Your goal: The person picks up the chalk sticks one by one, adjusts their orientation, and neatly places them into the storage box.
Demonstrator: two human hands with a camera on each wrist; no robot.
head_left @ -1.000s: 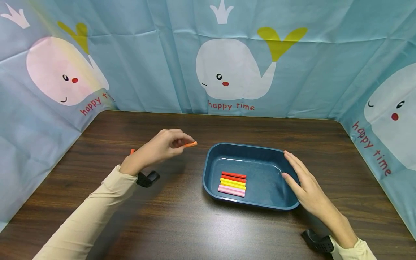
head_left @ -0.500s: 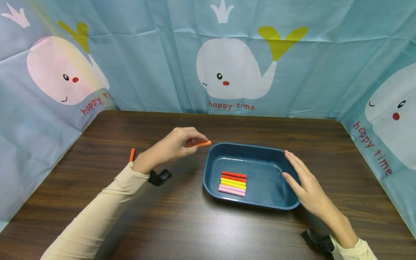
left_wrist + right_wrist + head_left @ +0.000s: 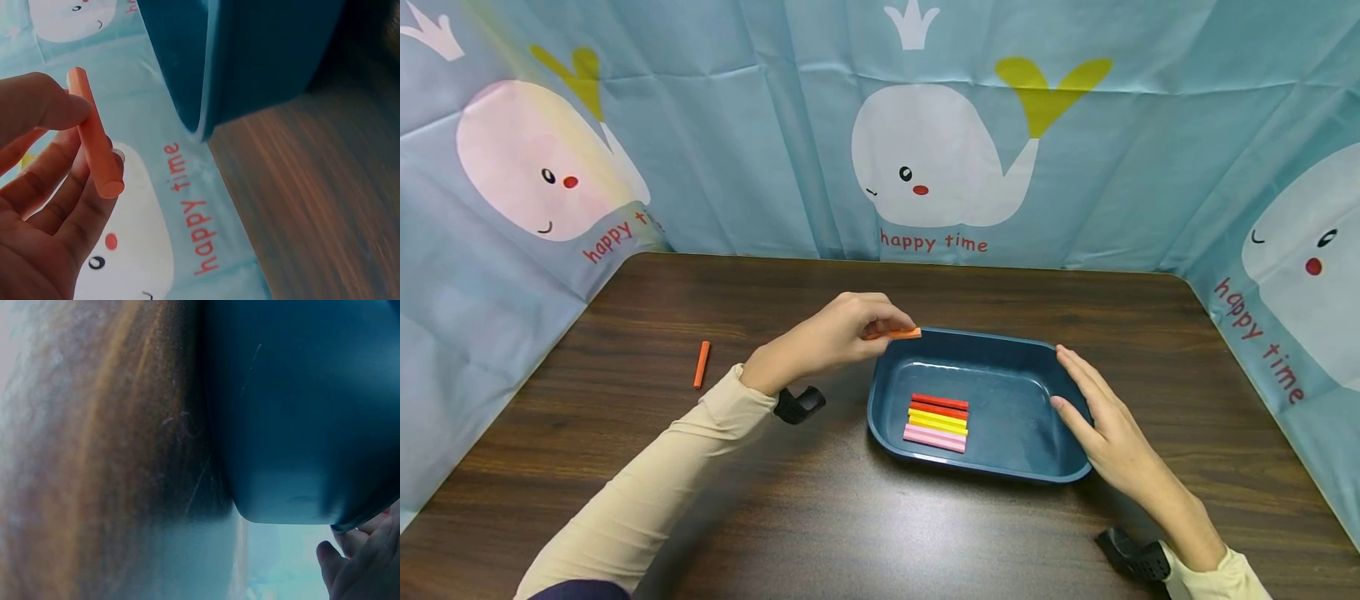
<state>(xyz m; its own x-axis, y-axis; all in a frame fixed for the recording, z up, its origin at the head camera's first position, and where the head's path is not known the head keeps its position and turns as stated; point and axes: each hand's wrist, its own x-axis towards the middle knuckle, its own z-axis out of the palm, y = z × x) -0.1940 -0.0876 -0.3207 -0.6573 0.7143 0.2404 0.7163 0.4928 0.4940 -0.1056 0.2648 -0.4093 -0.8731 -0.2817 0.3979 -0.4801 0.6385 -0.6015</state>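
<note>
My left hand [image 3: 853, 327] pinches an orange crayon [image 3: 95, 134] between thumb and fingers, above the far left corner of the blue tray [image 3: 992, 474]. The left wrist view shows the short stick and its flat, blunt end. My right hand [image 3: 1108, 433] rests at the tray's right end, fingers straight along the rim and thumb reaching over the inside. In the tray, red crayons [image 3: 940, 402], yellow crayons [image 3: 937, 420] and pink crayons [image 3: 935, 438] lie side by side in a stack of rows near the left. A second orange crayon [image 3: 702, 364] lies alone on the table at left.
The dark wood table [image 3: 820, 517] carries the tray right of centre. A light blue curtain [image 3: 737, 167] with whale prints borders the table at the back and both sides. Black wrist cameras [image 3: 800, 406] are worn on both arms.
My left hand has moved right with the orange crayon, from left of the tray to over its corner. The orange crayon on the table has come fully into sight. My right hand stays put.
</note>
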